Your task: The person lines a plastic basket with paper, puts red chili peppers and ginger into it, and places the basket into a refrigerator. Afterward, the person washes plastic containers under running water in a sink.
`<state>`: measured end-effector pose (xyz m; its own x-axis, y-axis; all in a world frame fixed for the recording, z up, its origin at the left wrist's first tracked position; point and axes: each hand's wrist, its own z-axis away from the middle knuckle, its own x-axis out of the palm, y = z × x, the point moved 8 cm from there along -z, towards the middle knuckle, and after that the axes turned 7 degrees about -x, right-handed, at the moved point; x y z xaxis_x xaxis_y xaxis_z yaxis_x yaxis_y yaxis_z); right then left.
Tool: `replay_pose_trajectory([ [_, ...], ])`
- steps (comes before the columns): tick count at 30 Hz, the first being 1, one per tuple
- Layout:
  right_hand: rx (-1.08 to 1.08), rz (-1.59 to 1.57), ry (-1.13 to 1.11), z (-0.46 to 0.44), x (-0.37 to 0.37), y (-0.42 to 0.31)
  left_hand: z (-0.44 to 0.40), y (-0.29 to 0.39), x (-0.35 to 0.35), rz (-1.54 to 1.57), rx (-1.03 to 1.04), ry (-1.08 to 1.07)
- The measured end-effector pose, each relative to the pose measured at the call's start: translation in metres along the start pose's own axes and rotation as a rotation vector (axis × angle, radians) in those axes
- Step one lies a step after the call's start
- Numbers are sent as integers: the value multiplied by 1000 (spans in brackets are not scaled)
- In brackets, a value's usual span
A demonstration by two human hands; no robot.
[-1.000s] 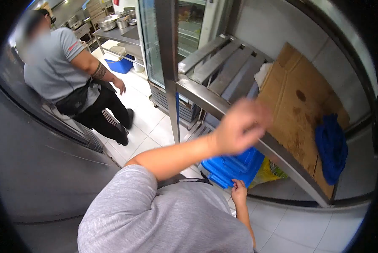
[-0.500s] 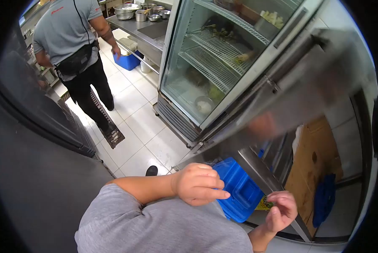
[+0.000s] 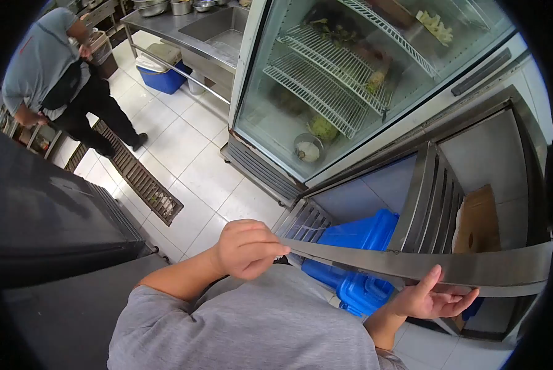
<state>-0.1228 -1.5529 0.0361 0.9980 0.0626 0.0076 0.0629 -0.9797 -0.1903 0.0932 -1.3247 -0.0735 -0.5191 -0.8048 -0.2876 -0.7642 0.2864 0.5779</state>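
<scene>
A long stainless steel panel (image 3: 350, 258) is turned with its narrow edge toward me and runs across to the right. At its left end, my left hand (image 3: 250, 250) is closed, with the fingertips pinching the corner. Farther along the lower edge, my right hand (image 3: 433, 299) grips the panel, thumb on its front face and fingers stretched below. Behind and under the panel are a blue plastic bin (image 3: 366, 231) and another blue lidded container (image 3: 364, 293), partly hidden by it. A slatted steel rack (image 3: 433, 200) stands behind.
A glass-door fridge (image 3: 326, 98) with wire shelves stands ahead. Cardboard (image 3: 480, 222) leans inside the rack. To the left are a dark cabinet (image 3: 60, 216), a floor drain grate (image 3: 137, 176) and a person in grey (image 3: 54, 68). A steel sink counter (image 3: 184, 28) is at the back.
The steel panel has come down from its raised, tilted position and now shows its edge. My left hand moved left to its corner; my right hand moved right onto its edge. The person stepped left.
</scene>
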Motion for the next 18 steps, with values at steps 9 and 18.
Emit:
replay_pose_trajectory([
  [9,-55,128,13,4,0,-4,-10,-8,-12,158,37,-24],
  [18,-141,175,-48,-5,13,-18,25,1,-54,117,-35,56],
])
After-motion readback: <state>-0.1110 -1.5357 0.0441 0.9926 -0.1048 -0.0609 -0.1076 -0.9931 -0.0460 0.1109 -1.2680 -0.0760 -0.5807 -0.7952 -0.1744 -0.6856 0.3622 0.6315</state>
